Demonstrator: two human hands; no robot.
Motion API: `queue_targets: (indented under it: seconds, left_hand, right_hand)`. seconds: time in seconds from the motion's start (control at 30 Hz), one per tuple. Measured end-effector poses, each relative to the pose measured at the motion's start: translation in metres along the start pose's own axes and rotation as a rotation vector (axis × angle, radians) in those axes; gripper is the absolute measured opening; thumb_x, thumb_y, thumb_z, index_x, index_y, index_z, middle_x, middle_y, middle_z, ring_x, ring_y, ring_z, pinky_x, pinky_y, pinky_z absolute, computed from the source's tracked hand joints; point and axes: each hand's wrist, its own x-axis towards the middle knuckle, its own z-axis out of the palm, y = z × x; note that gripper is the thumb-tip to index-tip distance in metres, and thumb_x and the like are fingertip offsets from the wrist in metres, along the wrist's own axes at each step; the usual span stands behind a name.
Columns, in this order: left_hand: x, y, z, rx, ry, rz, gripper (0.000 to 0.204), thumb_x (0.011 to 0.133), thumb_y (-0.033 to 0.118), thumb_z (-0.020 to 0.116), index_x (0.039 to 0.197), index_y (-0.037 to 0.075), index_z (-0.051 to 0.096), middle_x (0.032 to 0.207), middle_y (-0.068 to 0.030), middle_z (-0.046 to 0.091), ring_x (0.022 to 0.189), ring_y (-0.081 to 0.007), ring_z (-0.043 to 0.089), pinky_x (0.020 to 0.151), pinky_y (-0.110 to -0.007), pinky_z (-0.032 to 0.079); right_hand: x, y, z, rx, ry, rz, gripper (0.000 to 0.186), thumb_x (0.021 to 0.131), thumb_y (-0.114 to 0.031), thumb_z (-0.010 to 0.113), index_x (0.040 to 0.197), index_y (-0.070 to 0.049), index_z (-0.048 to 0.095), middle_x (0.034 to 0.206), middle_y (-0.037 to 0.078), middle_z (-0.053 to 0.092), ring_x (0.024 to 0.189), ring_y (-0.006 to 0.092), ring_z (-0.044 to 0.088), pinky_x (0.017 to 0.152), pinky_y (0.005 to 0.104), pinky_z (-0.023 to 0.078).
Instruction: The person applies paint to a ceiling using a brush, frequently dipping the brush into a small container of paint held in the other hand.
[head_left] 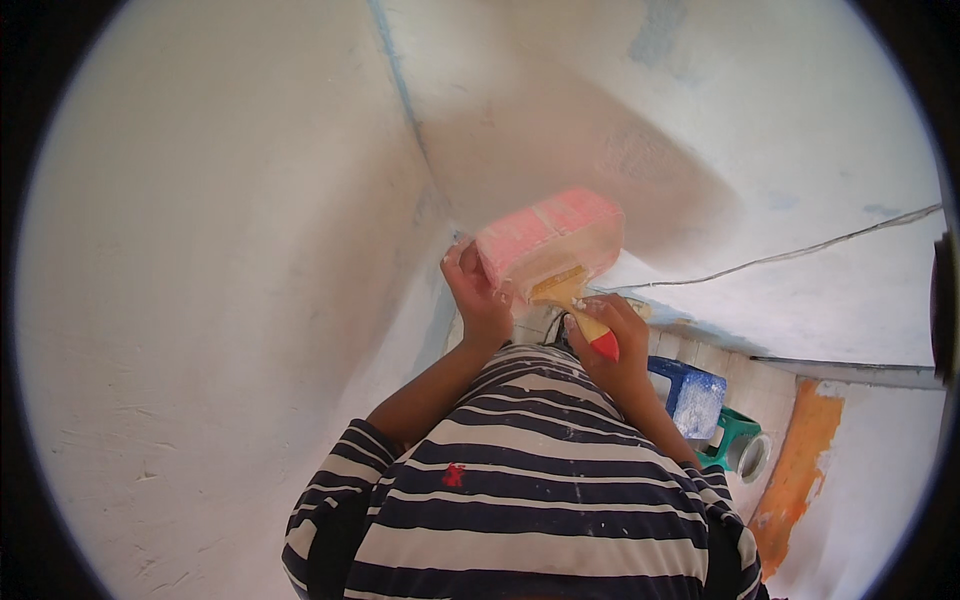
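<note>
My left hand (473, 290) grips the left end of a pink plastic container (545, 215), which is tilted and streaked with pale coating. My right hand (610, 330) is closed on a paintbrush (590, 325) with a yellow handle and red end. The brush head is at the lower edge of the container's pale-coated opening; whether it touches inside is hard to tell.
Pale, patchy walls (200, 250) meet in a corner around my hands. A thin wire (790, 250) crosses the right wall. At lower right are a blue container (690, 395), a green object (730, 440) with a round opening, and an orange-patched surface (790, 470).
</note>
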Motion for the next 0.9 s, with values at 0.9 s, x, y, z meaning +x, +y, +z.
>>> queue_targets:
  seconds: [0.9]
  left_hand:
    - [0.005, -0.034, -0.022, -0.295, 0.236, -0.543, 0.050, 0.100, 0.023, 0.053, 0.139, 0.008, 0.025, 0.128, -0.0135, 0.050, 0.121, -0.0211, 0.047, 0.104, -0.035, 0.038]
  right_hand:
    - [0.080, 0.024, -0.101, 0.543, 0.517, 0.038, 0.028, 0.095, -0.008, 0.057, 0.115, 0.011, 0.054, 0.100, 0.019, 0.065, 0.073, 0.0236, 0.065, 0.065, 0.0350, 0.052]
